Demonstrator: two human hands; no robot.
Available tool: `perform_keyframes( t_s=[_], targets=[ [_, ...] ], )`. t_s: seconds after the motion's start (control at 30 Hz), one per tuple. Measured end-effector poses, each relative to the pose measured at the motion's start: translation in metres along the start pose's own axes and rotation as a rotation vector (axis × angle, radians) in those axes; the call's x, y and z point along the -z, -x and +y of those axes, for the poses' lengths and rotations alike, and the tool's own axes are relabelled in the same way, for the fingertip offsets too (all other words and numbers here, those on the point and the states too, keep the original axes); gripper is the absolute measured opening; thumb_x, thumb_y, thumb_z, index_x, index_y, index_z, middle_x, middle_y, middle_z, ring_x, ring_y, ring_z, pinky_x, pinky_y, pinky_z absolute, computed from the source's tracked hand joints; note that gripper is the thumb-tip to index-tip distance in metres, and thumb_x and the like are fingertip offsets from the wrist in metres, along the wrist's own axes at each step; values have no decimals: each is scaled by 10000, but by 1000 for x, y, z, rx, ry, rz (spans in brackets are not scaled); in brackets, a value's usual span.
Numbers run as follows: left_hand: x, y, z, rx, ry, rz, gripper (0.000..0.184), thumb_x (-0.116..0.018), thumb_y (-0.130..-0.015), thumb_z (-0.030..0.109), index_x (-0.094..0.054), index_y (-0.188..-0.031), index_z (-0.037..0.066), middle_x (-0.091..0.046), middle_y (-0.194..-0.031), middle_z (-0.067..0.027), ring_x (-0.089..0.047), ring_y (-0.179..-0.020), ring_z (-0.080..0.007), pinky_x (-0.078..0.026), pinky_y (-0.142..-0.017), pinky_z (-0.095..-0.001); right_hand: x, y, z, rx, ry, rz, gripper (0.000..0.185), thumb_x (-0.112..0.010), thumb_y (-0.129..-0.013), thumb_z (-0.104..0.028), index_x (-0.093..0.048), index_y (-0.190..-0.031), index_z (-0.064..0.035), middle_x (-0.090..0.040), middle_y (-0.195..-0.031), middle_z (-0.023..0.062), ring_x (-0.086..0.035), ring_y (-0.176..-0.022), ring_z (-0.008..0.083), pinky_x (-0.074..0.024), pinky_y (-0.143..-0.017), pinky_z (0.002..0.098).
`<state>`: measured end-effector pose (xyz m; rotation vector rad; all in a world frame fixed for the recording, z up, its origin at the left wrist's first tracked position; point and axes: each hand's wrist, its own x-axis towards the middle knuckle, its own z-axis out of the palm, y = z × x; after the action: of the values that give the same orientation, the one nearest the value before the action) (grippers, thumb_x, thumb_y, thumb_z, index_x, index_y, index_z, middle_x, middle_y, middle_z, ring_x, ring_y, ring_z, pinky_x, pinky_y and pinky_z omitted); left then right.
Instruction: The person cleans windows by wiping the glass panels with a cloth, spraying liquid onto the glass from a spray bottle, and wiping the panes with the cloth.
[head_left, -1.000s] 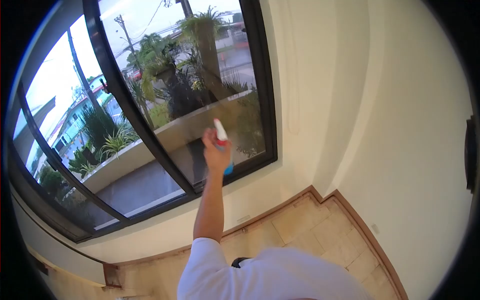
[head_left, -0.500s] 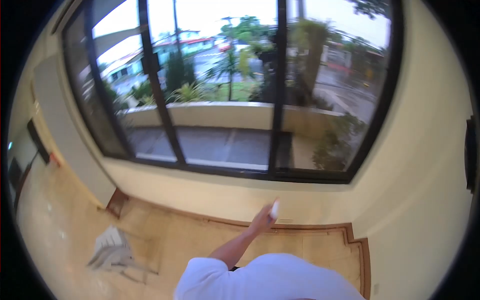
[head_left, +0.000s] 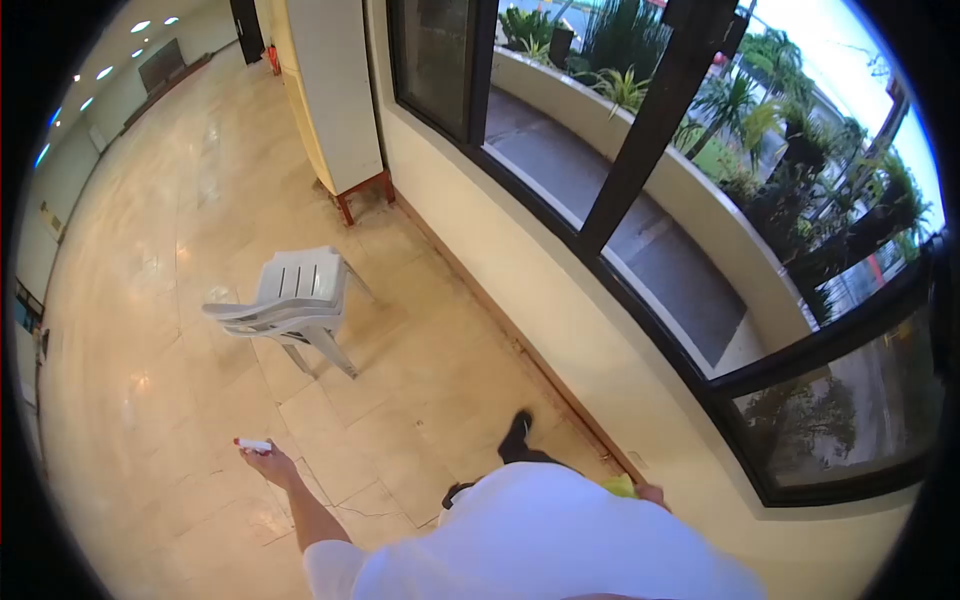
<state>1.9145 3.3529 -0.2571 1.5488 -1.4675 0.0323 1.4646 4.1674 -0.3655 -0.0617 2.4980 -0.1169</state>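
Note:
Out over the floor at the lower left, my left hand [head_left: 270,466] is closed round a spray bottle. Only the bottle's white head [head_left: 254,445] with its red tip shows clearly; the hand hides the rest. My right hand [head_left: 652,495] shows in part beyond the right side of my white shirt, low by the wall. It is closed on a yellow-green cloth [head_left: 620,486], which is partly hidden behind the shirt.
A white plastic chair [head_left: 300,280] stands on the tiled floor [head_left: 400,400] ahead. Dark-framed windows [head_left: 640,150] run along the wall on the right, with plants outside. A white cabinet [head_left: 335,90] stands against the wall farther off. My dark shoe [head_left: 517,432] is near the baseboard.
The view has turned left, from the window to the room. My left hand has moved away from the glass and down with the bottle. The chair, my right hand and the cloth have come into view.

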Motion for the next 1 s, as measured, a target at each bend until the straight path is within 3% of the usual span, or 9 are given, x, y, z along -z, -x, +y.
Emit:
perform_keyframes(
  t_s=[0.1,0.2,0.23,0.33,0.5,0.53,0.57,0.77,1.0],
  targets=[
    [-21,19,40,311,340,-218,725,-716,-837,25,-389,-1484,-3,-579,-1241,-169,-619,-1090,-281,-511,-912,-388,4,-93,-67,-100,-687,96,250,-767,-850,-214,-742,-952,13,-724,-857,78,-652,-718,166,-518,-634,356],
    [-107,91,17,111,23,-474,798,-721,-769,18,-378,-1489,-11,-587,-1173,-169,-620,-1001,-279,-516,-859,-388,17,-158,-162,-16,-652,80,257,-762,-837,-191,-743,-990,15,-714,-836,78,-635,-682,161,-512,-597,339],
    [-123,112,58,243,193,-589,724,-733,-767,46,-433,-1423,-24,-578,-1181,-192,-616,-1002,-305,-514,-862,-399,6,-196,-189,51,-720,123,271,-766,-830,-190,-741,-1001,19,-713,-831,80,-635,-685,161,-514,-603,340],
    [-207,159,122,-85,241,-721,627,-786,-774,153,-520,-1313,-28,-586,-1204,-221,-624,-1065,-336,-510,-910,-425,27,-234,-288,-53,-696,-75,362,-773,-829,-196,-718,-1113,22,-727,-935,117,-676,-805,200,-547,-728,347],
    [-286,121,390,54,389,-1337,509,-843,-792,249,-628,-1206,46,-728,-994,-147,-704,-968,-313,-539,-852,-437,73,-296,-421,260,-494,-89,352,-776,-831,-220,-715,-1118,-25,-721,-1014,170,-681,-935,266,-537,-843,384],
    [-343,134,393,-156,366,-1316,544,-837,-810,270,-605,-1244,38,-731,-1044,-156,-714,-986,-290,-550,-840,-418,92,-298,-443,300,-479,-68,343,-783,-826,-223,-716,-1108,-40,-716,-1024,164,-671,-952,265,-526,-856,383],
    [-388,147,417,32,778,-1312,561,-832,-821,287,-588,-1253,25,-731,-1064,-167,-718,-996,-291,-557,-835,-410,119,-293,-472,347,-467,-43,334,-790,-821,-225,-718,-1098,-54,-710,-1033,157,-661,-969,263,-515,-869,382],
    [-505,90,634,-384,672,-1276,440,-840,-791,293,-620,-1092,60,-681,-1008,-143,-668,-957,-338,-542,-814,-458,224,-250,-588,284,-564,-27,323,-789,-828,-190,-712,-1114,-62,-688,-1082,141,-633,-999,244,-496,-887,374],
    [-633,80,692,-563,969,-1207,436,-859,-715,248,-615,-1048,107,-621,-1064,-59,-590,-1050,-325,-515,-833,-452,351,-155,-702,108,-575,272,199,-697,-912,-171,-698,-1063,-42,-657,-984,78,-603,-949,179,-486,-839,331]
  ],
)
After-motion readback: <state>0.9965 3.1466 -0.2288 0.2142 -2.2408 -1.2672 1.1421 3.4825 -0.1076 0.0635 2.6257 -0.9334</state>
